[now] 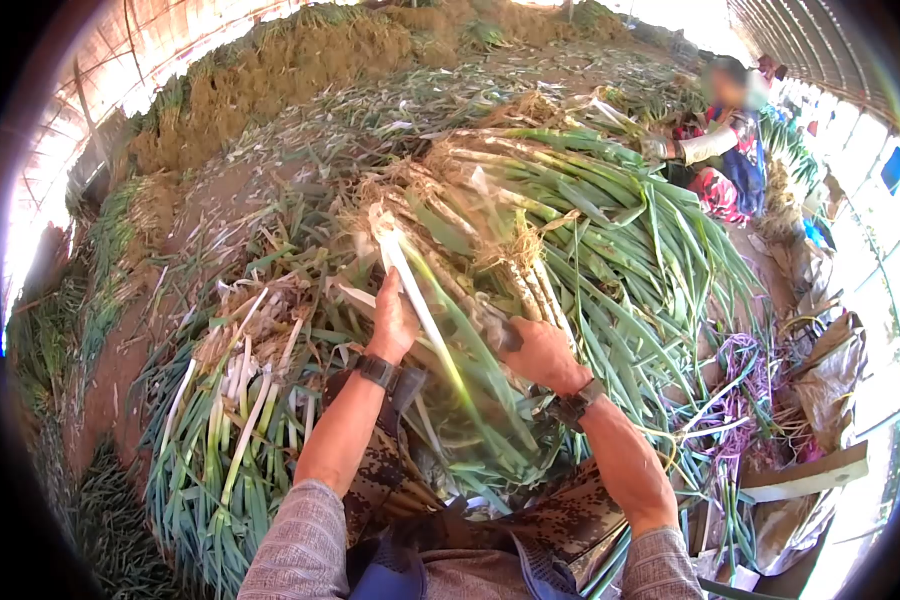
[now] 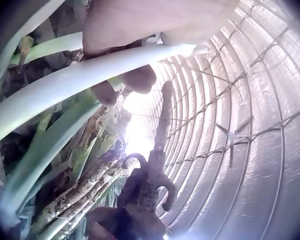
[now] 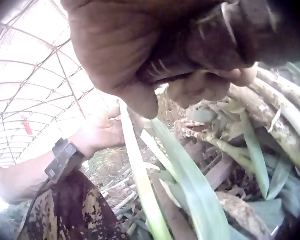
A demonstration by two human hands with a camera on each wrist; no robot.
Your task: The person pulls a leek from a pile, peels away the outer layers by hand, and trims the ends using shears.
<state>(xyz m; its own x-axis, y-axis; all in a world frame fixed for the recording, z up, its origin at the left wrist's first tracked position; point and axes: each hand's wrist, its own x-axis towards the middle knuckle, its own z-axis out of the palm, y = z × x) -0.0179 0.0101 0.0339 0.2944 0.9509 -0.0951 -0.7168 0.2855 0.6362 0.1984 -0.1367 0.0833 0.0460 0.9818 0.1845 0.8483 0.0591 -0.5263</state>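
My left hand (image 1: pixel 395 320) grips a green onion (image 1: pixel 422 305) by its white stalk, root end up and green leaves hanging down toward my lap. Seen from the left wrist, the thumb and fingers wrap the pale stalk (image 2: pixel 75 82). My right hand (image 1: pixel 545 355) holds a dark air blow gun (image 2: pixel 142 195), its thin nozzle (image 2: pixel 165 115) pointing up in that view. Leaves beside the tool look blurred in the head view. Close to the right hand, soil-covered green onions (image 1: pixel 530 275) lie with their roots toward the far side.
A large heap of unpeeled green onions (image 1: pixel 620 220) spreads ahead and right. White-stalked ones (image 1: pixel 235 420) lie at left. Purple string (image 1: pixel 735 400) and a pale board (image 1: pixel 805 475) are at right. Another person's sleeve (image 1: pixel 710 146) shows at back right. Leaf scraps litter the ground.
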